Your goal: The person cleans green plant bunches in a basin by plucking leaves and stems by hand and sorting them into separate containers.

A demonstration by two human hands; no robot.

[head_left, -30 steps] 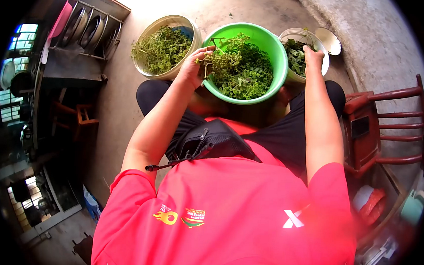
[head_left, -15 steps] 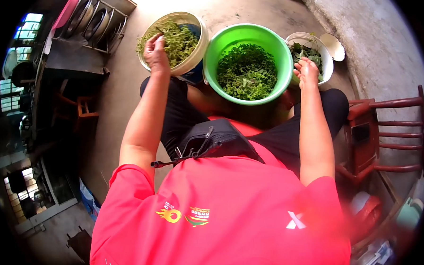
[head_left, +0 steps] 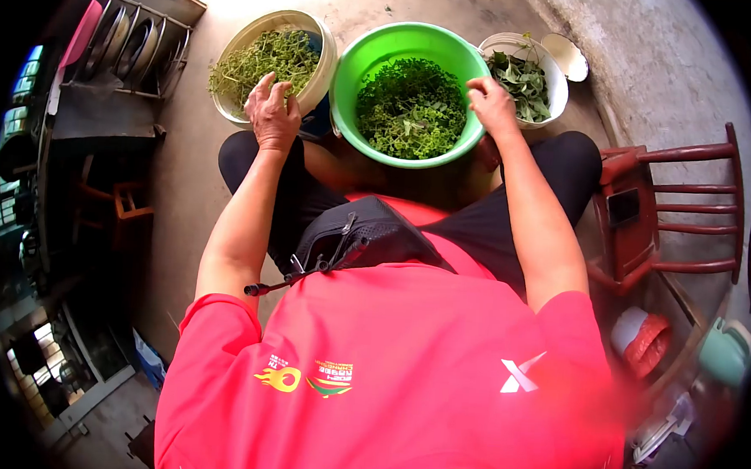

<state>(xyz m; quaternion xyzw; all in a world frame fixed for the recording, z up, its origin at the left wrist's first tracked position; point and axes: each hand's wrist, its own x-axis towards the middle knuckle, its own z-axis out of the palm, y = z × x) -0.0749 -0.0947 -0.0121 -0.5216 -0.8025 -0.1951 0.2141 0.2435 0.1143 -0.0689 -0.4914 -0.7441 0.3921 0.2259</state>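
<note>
My left hand (head_left: 272,118) is open, its fingers apart, over the near rim of a cream bucket (head_left: 327,69) heaped with yellowish-green stems and seed heads (head_left: 270,60). My right hand (head_left: 493,105) hangs at the right rim of the green bucket (head_left: 354,53), fingers curled together; anything in them is too small to make out. Inside the green bucket lies a pile of darker and bright green sprigs (head_left: 410,110). To the right, a white bucket (head_left: 558,92) holds loose leafy stems (head_left: 520,83).
A pale bowl-like dish (head_left: 565,57) lies beyond the white bucket. At the right stands a reddish wooden chair (head_left: 632,216), by a concrete wall. A rack with pans (head_left: 120,43) is on the left. My bent knees flank the buckets.
My right hand has moved left from the white bucket to the green bucket's rim. My left hand has drawn back towards me, its fingers spreading. The whole view has shifted slightly.
</note>
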